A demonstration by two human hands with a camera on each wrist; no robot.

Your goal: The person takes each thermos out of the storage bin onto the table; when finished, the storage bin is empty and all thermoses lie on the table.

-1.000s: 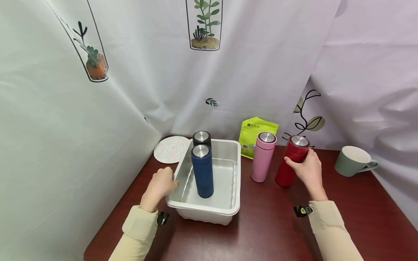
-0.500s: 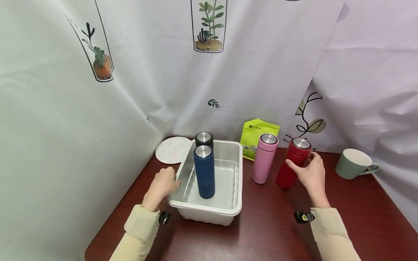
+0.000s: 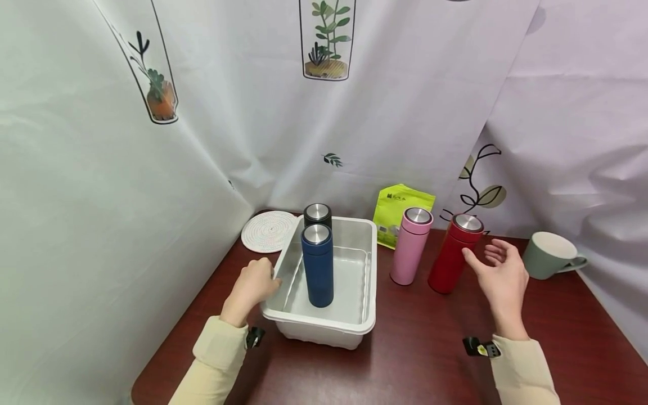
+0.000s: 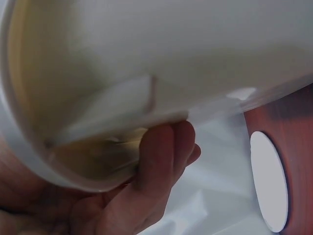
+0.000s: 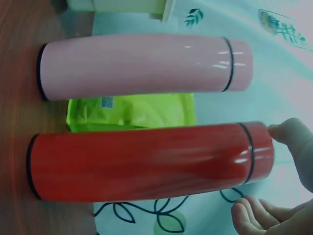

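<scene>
At the near left corner of a white plastic basin [image 3: 319,333], my left hand [image 3: 256,284] grips the rim; the left wrist view shows the fingers [image 4: 154,166] curled round the wall. Inside the basin stand a blue thermos [image 3: 318,273] and, behind it, a black thermos [image 3: 318,212], mostly hidden. Just right of a red thermos [image 3: 445,264] is my right hand [image 3: 506,278], its fingers spread and relaxed, holding nothing. A thumb tip lies close beside the red lid in the right wrist view. A pink thermos [image 3: 408,253] stands upright left of the red one.
A bright green pouch [image 3: 397,205] leans against the curtain behind the pink thermos. Near the table's right side sits a green mug [image 3: 539,260], close behind my right hand. A round woven mat [image 3: 265,230] lies at the back left, beside the basin.
My right hand has let go of the red thermos and drawn back to the right, its fingers opening. The red thermos stays standing. My left hand keeps its grip on the basin.
</scene>
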